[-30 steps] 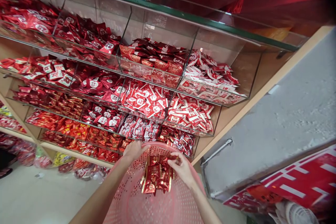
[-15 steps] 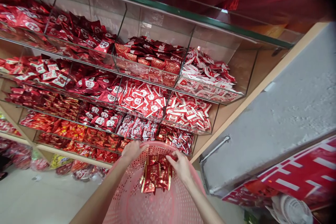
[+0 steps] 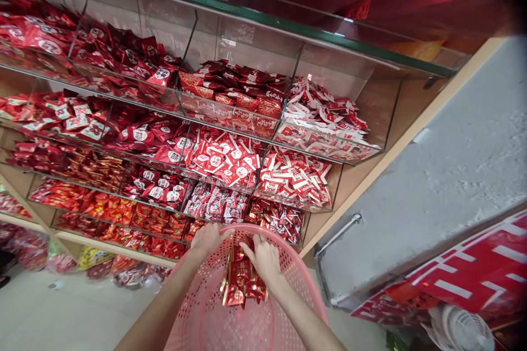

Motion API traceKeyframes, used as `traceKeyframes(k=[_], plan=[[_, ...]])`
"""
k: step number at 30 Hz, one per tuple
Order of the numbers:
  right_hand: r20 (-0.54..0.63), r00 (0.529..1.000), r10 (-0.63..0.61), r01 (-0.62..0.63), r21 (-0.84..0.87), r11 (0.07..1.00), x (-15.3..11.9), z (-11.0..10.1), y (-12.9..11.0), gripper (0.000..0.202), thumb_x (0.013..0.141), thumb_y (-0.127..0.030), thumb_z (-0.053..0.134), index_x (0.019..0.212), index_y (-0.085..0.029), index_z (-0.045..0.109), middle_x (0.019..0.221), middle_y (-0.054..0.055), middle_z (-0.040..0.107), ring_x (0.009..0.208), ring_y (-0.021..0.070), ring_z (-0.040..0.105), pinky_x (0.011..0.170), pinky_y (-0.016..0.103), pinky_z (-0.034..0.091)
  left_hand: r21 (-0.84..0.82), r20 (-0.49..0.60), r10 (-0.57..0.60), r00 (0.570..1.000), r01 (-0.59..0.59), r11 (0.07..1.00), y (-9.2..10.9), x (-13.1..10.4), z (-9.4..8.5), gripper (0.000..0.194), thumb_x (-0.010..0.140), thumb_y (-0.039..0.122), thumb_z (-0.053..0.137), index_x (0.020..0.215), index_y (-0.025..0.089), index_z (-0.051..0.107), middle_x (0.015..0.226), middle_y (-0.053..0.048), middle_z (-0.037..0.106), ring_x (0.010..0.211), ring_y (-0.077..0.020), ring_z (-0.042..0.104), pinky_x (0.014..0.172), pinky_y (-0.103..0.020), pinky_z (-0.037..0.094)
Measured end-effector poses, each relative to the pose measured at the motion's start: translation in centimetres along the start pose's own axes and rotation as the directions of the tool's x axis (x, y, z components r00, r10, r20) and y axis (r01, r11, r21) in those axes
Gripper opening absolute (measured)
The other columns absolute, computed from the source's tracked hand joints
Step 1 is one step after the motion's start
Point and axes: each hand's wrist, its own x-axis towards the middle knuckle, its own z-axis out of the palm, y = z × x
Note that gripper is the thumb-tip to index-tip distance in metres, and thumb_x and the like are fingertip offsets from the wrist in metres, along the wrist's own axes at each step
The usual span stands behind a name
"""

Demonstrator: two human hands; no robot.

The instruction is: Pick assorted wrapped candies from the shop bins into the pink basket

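My left hand [image 3: 208, 239] grips the far rim of a pink perforated plastic basket [image 3: 242, 323] held in front of me. My right hand [image 3: 263, 256] reaches into the basket, with its fingers closed on a small heap of red and gold wrapped candy packets [image 3: 242, 284] lying against the far wall. Just beyond the basket stands a tiered shelf of clear bins [image 3: 230, 120] filled with red and white wrapped sweets.
The wooden side board of the shelf [image 3: 395, 148] slopes down to the right, beside a grey concrete wall [image 3: 453, 175]. Red printed boxes [image 3: 465, 274] and a white fan [image 3: 465, 332] lie at lower right. Bags of sweets [image 3: 94, 258] sit on the floor at left.
My right hand has slid left from the basket's right side onto the top of the candy heap. My left hand stays on the rim. The view has shifted slightly.
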Motion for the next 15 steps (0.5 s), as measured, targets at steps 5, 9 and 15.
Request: traceKeyframes(k=[5, 9, 15], plan=[[-0.086, 0.995, 0.055, -0.043, 0.13, 0.991, 2.5, -2.1, 1.9, 0.042, 0.087, -0.045, 0.018, 0.091, -0.02, 0.051, 0.091, 0.008, 0.06, 0.079, 0.0169, 0.057, 0.064, 0.025, 0.037, -0.008, -0.003, 0.004, 1.0, -0.004, 1.0, 0.1, 0.0, 0.0, 0.071, 0.073, 0.068, 0.021, 0.091, 0.012, 0.061, 0.089, -0.018, 0.063, 0.088, -0.0283, 0.059, 0.074, -0.033, 0.041], [0.039, 0.991, 0.127, -0.13, 0.081, 0.988, 6.7, -2.4, 3.9, 0.03, 0.088, -0.033, 0.027, 0.095, -0.021, 0.053, 0.096, 0.007, 0.06, 0.085, 0.0162, 0.057, 0.067, 0.024, 0.036, -0.02, 0.018, -0.013, 1.0, 0.014, 1.0, 0.2, -0.1, -0.2, 0.068, 0.075, 0.065, 0.022, 0.09, 0.012, 0.061, 0.089, -0.017, 0.064, 0.09, -0.0275, 0.059, 0.076, -0.033, 0.041], [0.147, 0.966, 0.214, -0.222, 0.038, 0.974, 11.3, 0.4, 3.5, 0.033, 0.078, -0.043, 0.044, 0.084, -0.015, 0.061, 0.087, 0.014, 0.064, 0.084, 0.0227, 0.06, 0.067, 0.029, 0.04, -0.031, 0.01, -0.027, 1.0, 0.027, 0.999, 0.1, -0.2, 0.0, 0.066, 0.075, 0.064, 0.023, 0.09, 0.013, 0.062, 0.089, -0.017, 0.063, 0.09, -0.0266, 0.058, 0.077, -0.033, 0.041]])
